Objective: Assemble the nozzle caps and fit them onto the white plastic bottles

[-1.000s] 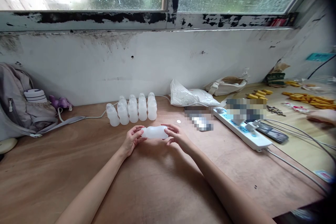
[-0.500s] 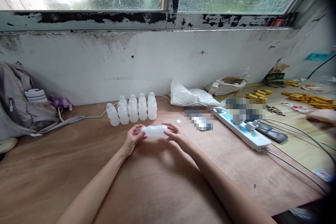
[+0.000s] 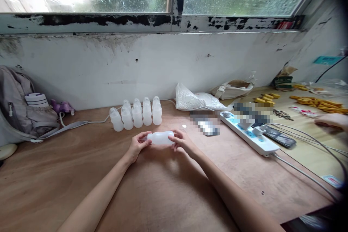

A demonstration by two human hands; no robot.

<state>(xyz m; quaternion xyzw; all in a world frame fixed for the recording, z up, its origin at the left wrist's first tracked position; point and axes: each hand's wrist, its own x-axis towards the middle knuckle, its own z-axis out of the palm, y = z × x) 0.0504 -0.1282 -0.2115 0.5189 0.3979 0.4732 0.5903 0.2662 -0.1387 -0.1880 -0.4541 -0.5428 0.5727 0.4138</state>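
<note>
A small translucent white plastic bottle (image 3: 161, 138) lies sideways in the air just above the wooden table (image 3: 163, 192), held between both hands. My left hand (image 3: 137, 145) pinches its neck end with curled fingers. My right hand (image 3: 181, 141) is wrapped round its base end. Behind them, several matching white bottles (image 3: 137, 115) stand upright in a cluster near the wall. A small round white cap (image 3: 184, 126) lies on the table to the right of the hands.
A grey backpack (image 3: 20, 107) sits at the far left, a white plastic bag (image 3: 197, 99) and a beige pouch (image 3: 233, 88) at the back. A white power strip (image 3: 250, 134) with cables lies right. Another person's hand (image 3: 330, 120) rests near yellow parts (image 3: 318, 101).
The bottle and both hands have stayed nearly in place; my right fingers have shifted slightly further over the bottle's base end. The view has tilted a little.
</note>
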